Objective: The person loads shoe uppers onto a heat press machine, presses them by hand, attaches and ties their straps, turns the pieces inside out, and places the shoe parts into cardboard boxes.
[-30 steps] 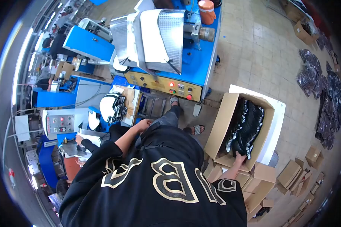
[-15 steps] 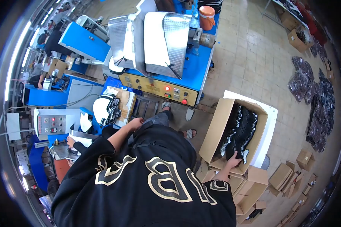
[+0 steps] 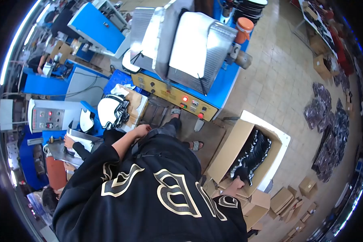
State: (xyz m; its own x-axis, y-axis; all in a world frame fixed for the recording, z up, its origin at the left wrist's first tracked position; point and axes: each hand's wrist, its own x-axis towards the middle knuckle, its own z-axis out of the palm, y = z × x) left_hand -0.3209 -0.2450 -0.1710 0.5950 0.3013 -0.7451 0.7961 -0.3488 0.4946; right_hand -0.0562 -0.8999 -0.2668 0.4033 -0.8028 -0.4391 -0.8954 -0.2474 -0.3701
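My right hand reaches into the near end of an open cardboard box. Its fingers close on a dark flat piece at the end of a packed row of black pieces with pale edges. The exact kind of these pieces cannot be made out. At my waist, my left hand is loosely curled beside my dark trousers and shows nothing in it. Left of that hand, a stack of white, black-edged curved pieces rests by a worn board.
Ahead stands a blue machine with a yellow control panel. An orange-lidded jug is on it. At left, another person's hand is at a metal plate. Flattened cartons and dark plastic-wrapped bundles lie on the right floor.
The view has shifted, with the machine now farther right. My right hand stays at the box's near end, with the dark piece there standing more upright. My left hand remains at my waist.
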